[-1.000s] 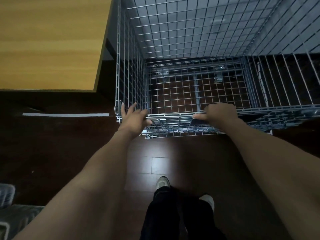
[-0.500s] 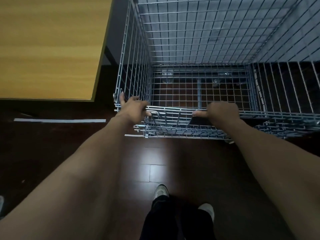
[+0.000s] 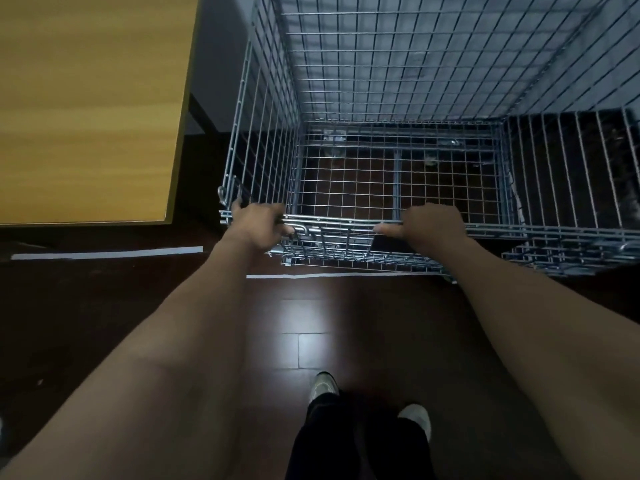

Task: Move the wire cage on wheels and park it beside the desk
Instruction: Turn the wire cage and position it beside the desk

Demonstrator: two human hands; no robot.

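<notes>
- Steel mesh makes up the silver wire cage on wheels (image 3: 398,174), seen from the head view; it is open-topped and empty, standing on the dark reddish wooden floor (image 3: 311,341), with its left wall near the edge of the light wooden tabletop (image 3: 90,109) and a narrow gap between them.
- Both hands are closed over the cage's near top rail: the left hand (image 3: 258,225) close to the left corner, the right hand (image 3: 431,226) nearer the middle, thumb laid along the rail.
- Judged from the welded grid, the cage should be stiff and fairly heavy for its bulk, yet easy to roll; the thin wire is hard and smooth, so a full wrap around the top rail with hands spread seems the best hold for steering.
- A folded mesh panel hangs below the rail and may rattle or pinch fingers.
- White tape strips (image 3: 107,253) lie on the floor in front of the tabletop and the cage.
- Compared with a second ago, the cage has rolled forward, further along the tabletop's side; its near edge now sits just past the second tape strip (image 3: 346,275), which has come into view. The grip is unchanged.
</notes>
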